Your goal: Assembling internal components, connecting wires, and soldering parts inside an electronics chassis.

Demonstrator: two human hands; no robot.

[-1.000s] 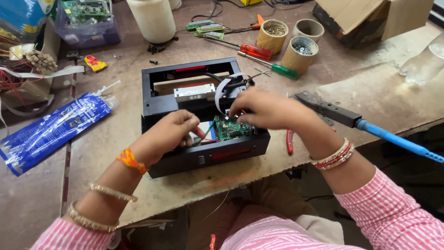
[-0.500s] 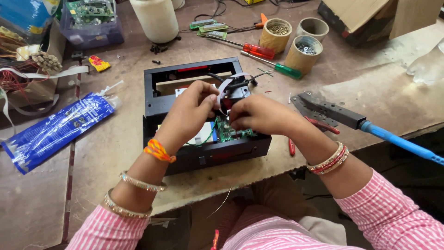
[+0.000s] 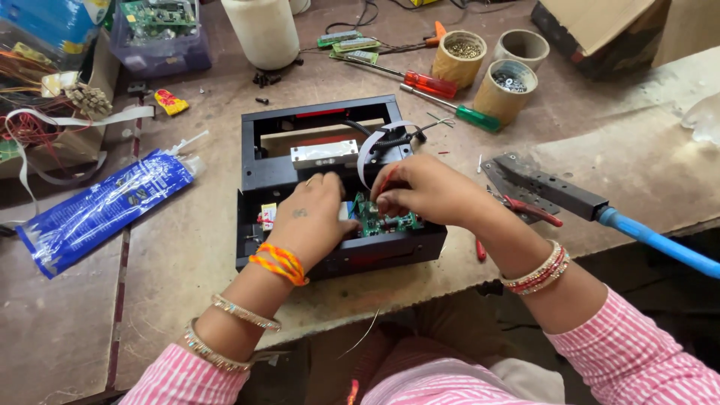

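Head | circuit board under right hand fingers | left hand beside

Blue plastic packet, red screwdriver, green screwdriver, cardboard cups

Open black rectangular metal housing, lid off, flat on the bench, lying under both hands. Small green circuit board seated flat in the near compartment, directly beneath the fingertips, partly covered. Silver metal bar across the far compartment, just beyond the grip. White ribbon cable arching upward there.
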